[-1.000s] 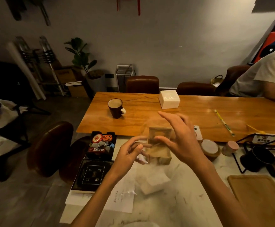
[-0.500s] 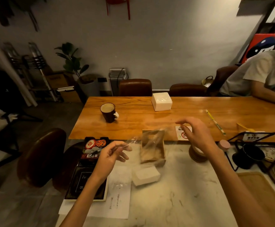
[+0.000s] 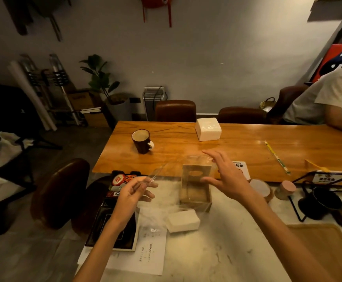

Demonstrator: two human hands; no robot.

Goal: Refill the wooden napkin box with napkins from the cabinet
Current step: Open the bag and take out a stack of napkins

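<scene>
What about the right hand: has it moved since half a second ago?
Yes. The right hand moved left, off the printed card, to the right side of the wooden napkin box.

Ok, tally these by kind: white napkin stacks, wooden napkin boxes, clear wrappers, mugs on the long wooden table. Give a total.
White napkin stacks: 2, far stack on the wooden table, near stack on the marble counter
Wooden napkin box: 1
Clear wrapper: 1, pinched by the left hand
Mug: 1
Total: 5
</scene>
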